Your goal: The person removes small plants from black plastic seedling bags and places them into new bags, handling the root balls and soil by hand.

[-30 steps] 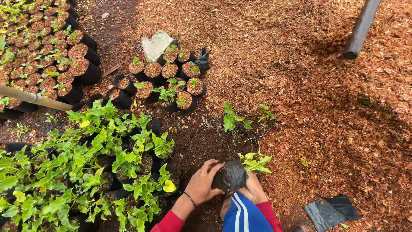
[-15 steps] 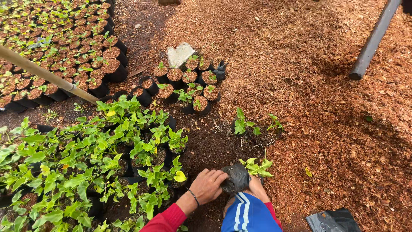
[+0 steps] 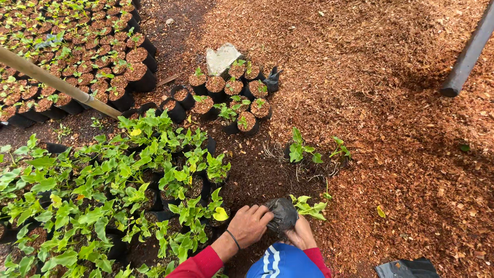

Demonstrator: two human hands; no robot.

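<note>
Both my hands hold a small black plastic nursery bag (image 3: 280, 214) low in the middle of the view. My left hand (image 3: 250, 224), with a dark band on its wrist, grips the bag's left side. My right hand (image 3: 302, 234) cups it from below and to the right. A green leafy seedling (image 3: 309, 207) sticks out of the bag toward the right. Red sleeves and a blue cap brim with white stripes (image 3: 284, 261) show at the bottom edge.
Bare-rooted seedlings (image 3: 315, 150) lie on dark soil just beyond the bag. Leafy potted plants (image 3: 118, 195) crowd the left. Filled black bags (image 3: 226, 98) stand further back with a grey stone (image 3: 221, 56). A bamboo pole (image 3: 56, 82), a dark pipe (image 3: 468, 54), and sawdust ground (image 3: 401, 128) lie around.
The view has shifted so the scene slid right and down. My hands stay on the bag, which sits lower in the view and is turned slightly.
</note>
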